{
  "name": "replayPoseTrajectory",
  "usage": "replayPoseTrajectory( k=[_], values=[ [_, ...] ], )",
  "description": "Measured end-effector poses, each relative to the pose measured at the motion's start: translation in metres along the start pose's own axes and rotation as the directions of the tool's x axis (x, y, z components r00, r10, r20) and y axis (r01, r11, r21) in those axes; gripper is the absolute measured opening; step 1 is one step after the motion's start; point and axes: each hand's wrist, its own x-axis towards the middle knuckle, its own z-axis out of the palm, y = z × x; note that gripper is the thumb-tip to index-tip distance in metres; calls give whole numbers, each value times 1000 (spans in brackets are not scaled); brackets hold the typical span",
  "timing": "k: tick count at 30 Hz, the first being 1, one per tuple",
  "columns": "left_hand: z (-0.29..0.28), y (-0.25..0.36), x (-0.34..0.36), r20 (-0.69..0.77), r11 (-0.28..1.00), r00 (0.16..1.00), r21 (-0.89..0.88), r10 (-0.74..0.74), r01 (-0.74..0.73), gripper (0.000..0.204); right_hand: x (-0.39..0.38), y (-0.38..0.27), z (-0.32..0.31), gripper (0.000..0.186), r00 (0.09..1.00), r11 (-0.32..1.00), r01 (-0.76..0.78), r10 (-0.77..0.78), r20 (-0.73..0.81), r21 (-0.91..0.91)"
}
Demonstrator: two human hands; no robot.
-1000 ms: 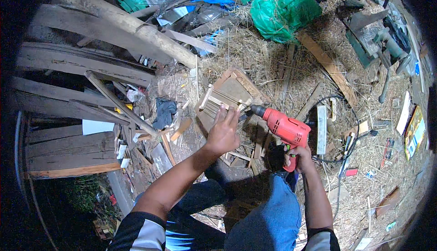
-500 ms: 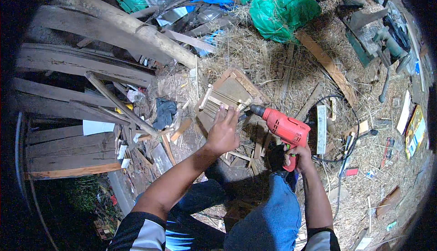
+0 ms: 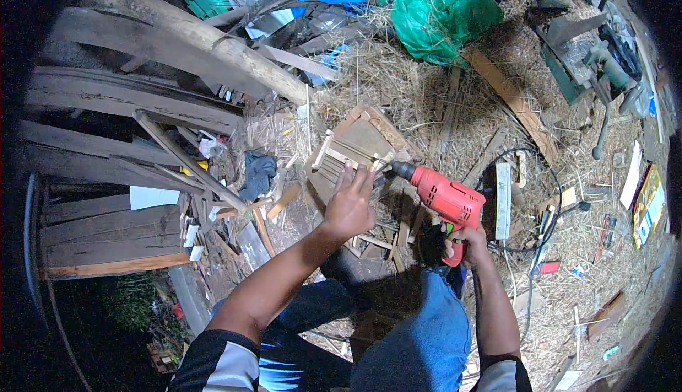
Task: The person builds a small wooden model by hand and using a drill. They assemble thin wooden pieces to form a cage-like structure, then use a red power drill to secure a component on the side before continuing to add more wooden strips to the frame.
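Note:
My right hand [image 3: 467, 243] is closed around the grip of a red power drill [image 3: 449, 196], its black chuck pointing left. The drill's front end is at the right end of a small slatted wooden piece [image 3: 332, 168], made of thin strips with crossbars. Over that piece lies my left hand [image 3: 349, 206], fingers stretched forward and touching the wood; its thumb is hard to make out. Beneath the slatted piece is a wooden board [image 3: 362, 132] with a raised border. The exact contact of the drill's tip cannot be made out.
A black cable [image 3: 550, 172] loops right of the drill. Wood offcuts and shavings cover the ground. A green plastic bag [image 3: 444, 19] lies at the far side, a metal machine [image 3: 590, 58] far right. Long planks and a pole [image 3: 206, 36] fill the left; a dark cloth [image 3: 258, 175] lies nearby.
The drill and my right hand have shifted very slightly. My left hand stays on the slatted wooden piece.

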Motion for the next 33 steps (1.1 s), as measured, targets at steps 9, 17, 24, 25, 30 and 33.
replayPoseTrajectory(
  k=[9,17,24,25,30,33],
  values=[
    [-5,2,1,46,1000,999,-8,-23,23,80,2,0,1,40,996,996,18,-25,-81,-87],
    [-3,1,0,9,1000,1000,17,-4,4,80,1,1,1,40,993,995,-13,2,-114,-96],
    [0,1,1,13,1000,1000,6,-7,7,80,2,4,-5,34,998,1000,3,-5,-66,-30],
    [1,1,1,15,1000,1000,5,-8,8,80,2,5,-5,34,998,1000,3,-5,-66,-29],
    [3,0,1,40,999,999,28,-23,22,87,3,4,-7,42,998,999,-20,17,-62,-33],
    [3,0,0,35,999,999,27,-26,25,87,2,2,-3,43,998,1000,-5,4,-55,-9]
  ],
)
